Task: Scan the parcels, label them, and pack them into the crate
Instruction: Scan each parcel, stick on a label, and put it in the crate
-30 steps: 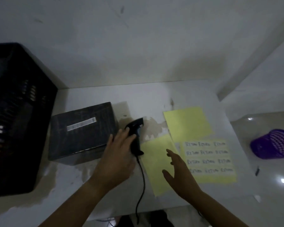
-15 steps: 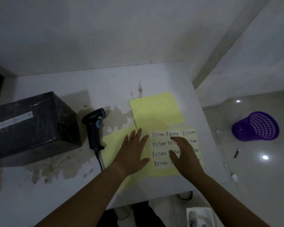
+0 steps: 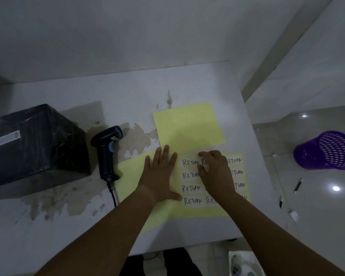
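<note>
A black wrapped parcel (image 3: 38, 144) with a white barcode strip sits on the white table (image 3: 108, 96) at the left. A black handheld scanner (image 3: 107, 154) lies just right of it, its cable running toward me. A yellow sheet of handwritten RETURN labels (image 3: 193, 189) lies at the front right. My left hand (image 3: 159, 176) presses flat on the sheet's left edge and the plain yellow sheet (image 3: 131, 176) beside it. My right hand (image 3: 215, 172) rests on the labels, bent fingertips touching the top edge of a middle label; no label is lifted.
Another plain yellow sheet (image 3: 187, 126) lies behind the labels. The table's right edge drops to a glossy floor with a tipped purple basket (image 3: 327, 150) and a pen (image 3: 298, 185). A wall rises close behind the table. A dark sliver shows at the far left edge.
My left hand let go of the scanner and moved right onto the yellow sheets. My right hand came down on the labels and curled its fingers. The view swung right, so the crate left the frame.
</note>
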A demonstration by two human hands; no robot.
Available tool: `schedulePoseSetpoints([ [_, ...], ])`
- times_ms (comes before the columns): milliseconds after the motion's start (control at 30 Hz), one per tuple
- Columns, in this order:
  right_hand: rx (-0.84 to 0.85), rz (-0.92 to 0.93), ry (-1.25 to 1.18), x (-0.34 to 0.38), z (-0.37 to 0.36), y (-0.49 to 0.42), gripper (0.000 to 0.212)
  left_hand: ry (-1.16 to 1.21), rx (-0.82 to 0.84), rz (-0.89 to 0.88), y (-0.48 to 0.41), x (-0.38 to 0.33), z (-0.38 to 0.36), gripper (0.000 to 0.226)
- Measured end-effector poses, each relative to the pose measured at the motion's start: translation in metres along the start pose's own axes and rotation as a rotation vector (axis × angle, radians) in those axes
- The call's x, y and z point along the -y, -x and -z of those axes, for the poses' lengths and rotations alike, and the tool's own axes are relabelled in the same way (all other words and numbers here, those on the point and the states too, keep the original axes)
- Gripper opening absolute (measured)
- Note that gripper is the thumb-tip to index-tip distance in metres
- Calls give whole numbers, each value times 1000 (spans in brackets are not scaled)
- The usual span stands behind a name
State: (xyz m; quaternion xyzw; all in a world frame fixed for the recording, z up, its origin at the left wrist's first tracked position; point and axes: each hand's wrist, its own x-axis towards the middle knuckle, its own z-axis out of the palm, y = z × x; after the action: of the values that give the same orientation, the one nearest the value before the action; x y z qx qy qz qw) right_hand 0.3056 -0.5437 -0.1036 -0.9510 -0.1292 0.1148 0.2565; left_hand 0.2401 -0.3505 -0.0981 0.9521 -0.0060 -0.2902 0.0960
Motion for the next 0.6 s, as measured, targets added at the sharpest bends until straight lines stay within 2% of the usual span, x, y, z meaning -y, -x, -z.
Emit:
schedulePoseSetpoints([
  [333,-116,-13,-17,2,-11,0,22,-22,13,-9,1,0,0,138],
  [600,-156,-165,-79,14,-17,-1,11,1,19,-8,1,0,0,138],
])
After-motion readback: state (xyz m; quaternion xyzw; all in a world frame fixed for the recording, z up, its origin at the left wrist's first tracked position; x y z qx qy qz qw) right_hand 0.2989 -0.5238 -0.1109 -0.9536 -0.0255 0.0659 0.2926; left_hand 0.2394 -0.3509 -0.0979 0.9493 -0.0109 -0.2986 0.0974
